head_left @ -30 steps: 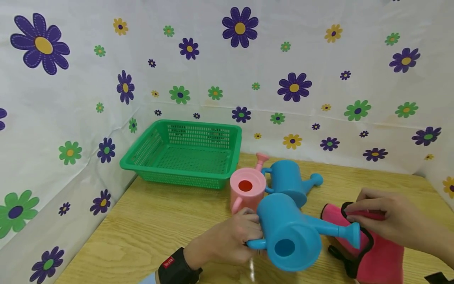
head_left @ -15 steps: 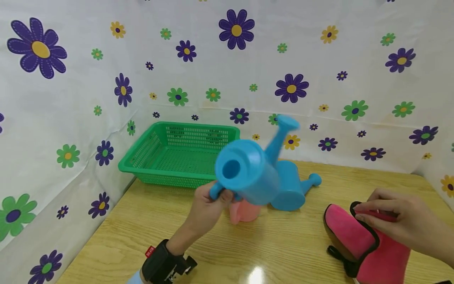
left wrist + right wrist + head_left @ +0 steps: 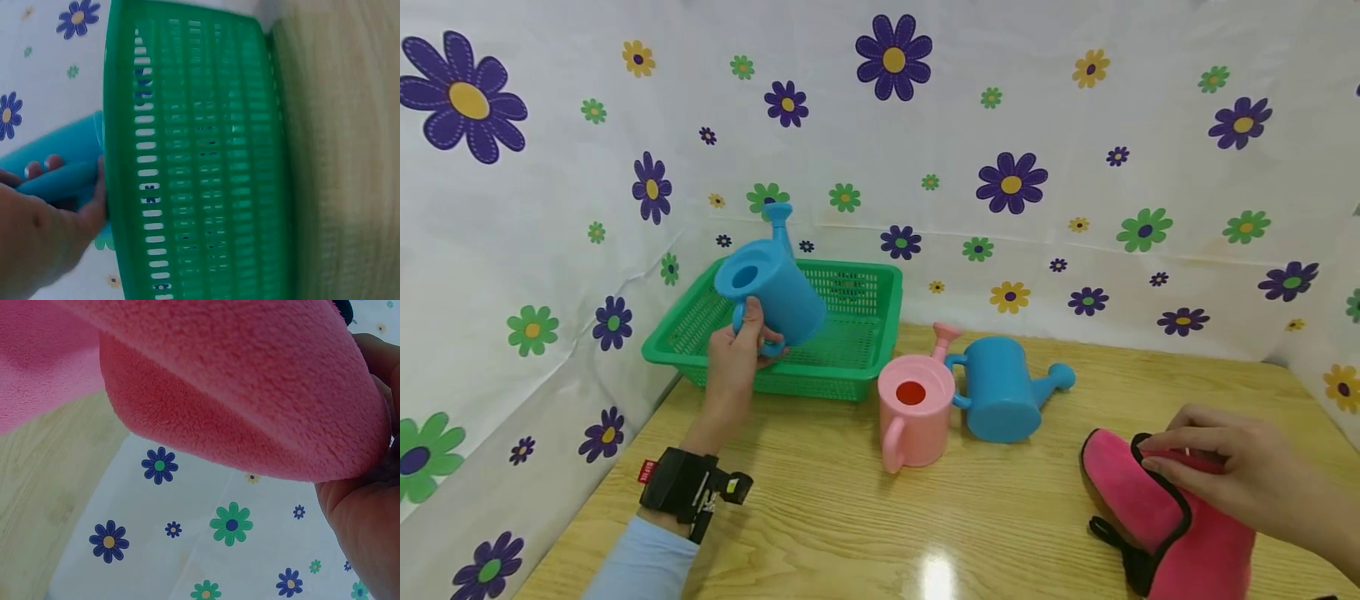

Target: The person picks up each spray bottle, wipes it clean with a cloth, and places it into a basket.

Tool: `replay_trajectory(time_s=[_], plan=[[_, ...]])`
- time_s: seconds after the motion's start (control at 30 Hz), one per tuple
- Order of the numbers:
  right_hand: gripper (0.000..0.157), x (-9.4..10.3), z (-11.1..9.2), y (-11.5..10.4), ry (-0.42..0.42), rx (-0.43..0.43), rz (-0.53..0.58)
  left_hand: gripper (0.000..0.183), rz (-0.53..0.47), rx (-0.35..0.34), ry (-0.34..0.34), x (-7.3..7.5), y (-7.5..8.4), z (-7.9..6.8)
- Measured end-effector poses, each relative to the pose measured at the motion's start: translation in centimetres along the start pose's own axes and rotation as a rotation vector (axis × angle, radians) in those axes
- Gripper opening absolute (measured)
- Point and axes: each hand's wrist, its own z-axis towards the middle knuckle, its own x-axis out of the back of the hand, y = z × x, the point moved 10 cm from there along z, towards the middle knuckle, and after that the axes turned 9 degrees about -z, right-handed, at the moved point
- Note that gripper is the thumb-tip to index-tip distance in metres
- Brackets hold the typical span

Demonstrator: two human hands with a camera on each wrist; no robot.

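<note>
Since half a second ago, one blue watering can (image 3: 790, 300) has swung left to above the green basket (image 3: 823, 382), clamped by its handle in my left grip (image 3: 734, 348); whether the two touch I cannot tell. My right grip (image 3: 1232, 458) pinches the pink fleece (image 3: 1213, 546), whose near end the head view cuts off.

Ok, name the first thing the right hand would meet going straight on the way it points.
Beyond the pink fleece item it pinches, probably the blue watering can lying on its side; the right hand may pass above it.
</note>
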Motion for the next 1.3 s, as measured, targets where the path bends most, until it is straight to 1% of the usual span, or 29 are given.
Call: replay_trajectory(time_s=[0.03, 0.1, 0.17, 0.27, 0.43, 0.5, 0.6, 0.67, 0.73, 0.87, 1.0, 1.13, 1.2, 1.3], plan=[[0.040, -0.1, 0.0, 0.0, -0.001, 0.000, 0.001, 0.067, 0.043, 0.002, 0.024, 0.6, 0.0, 0.5], [0.038, -0.3, -0.1, 0.0, -0.002, -0.005, 0.010, 0.070, 0.120, -0.004, 0.050, 1.4, 0.1, 1.4], [0.038, -0.3, -0.2, 0.1, 0.002, -0.015, 0.010, 0.073, 0.205, -0.008, 0.050, 1.8, 0.2, 2.2], [0.038, -0.5, -0.3, 0.2, 0.009, -0.025, 0.001, 0.074, 0.268, 0.031, -0.005, 1.9, -0.4, 2.9], [0.038, -0.9, -0.6, 0.2, 0.004, -0.034, 0.015, 0.079, 0.481, 0.111, -0.089, 2.6, -2.1, 3.9], [0.037, -1.0, -0.8, 0.1, 0.007, -0.033, 0.024, 0.079, 0.570, 0.139, -0.135, 2.7, -2.8, 4.2], [0.037, -1.1, -0.9, 0.1, 0.011, -0.028, 0.021, 0.077, 0.654, 0.166, -0.237, 2.3, -3.6, 4.3], [0.037, -1.1, -0.9, 0.0, 0.013, -0.024, 0.013, 0.076, 0.688, 0.163, -0.284, 2.2, -3.7, 4.3], [0.037, -1.1, -0.8, 0.0, 0.019, -0.020, 0.005, 0.073, 0.713, 0.143, -0.312, 2.0, -3.5, 4.3], [0.037, -1.0, -0.6, 0.0, 0.021, -0.027, 0.006, 0.070, 0.736, 0.109, -0.326, 2.0, -3.0, 4.2], [0.038, -0.9, -0.5, -0.1, 0.013, -0.032, 0.011, 0.068, 0.737, 0.109, -0.320, 2.0, -3.1, 4.2], [0.038, -1.0, -0.3, -0.1, 0.015, -0.017, 0.008, 0.066, 0.739, 0.112, -0.303, 2.2, -3.2, 4.4], [0.038, -1.0, -0.3, -0.1, 0.016, -0.013, 0.009, 0.064, 0.748, 0.093, -0.286, 2.3, -3.1, 4.4], [0.039, -1.0, -0.4, 0.0, 0.019, -0.023, 0.004, 0.059, 0.790, 0.037, -0.244, 2.3, -2.6, 4.4]])
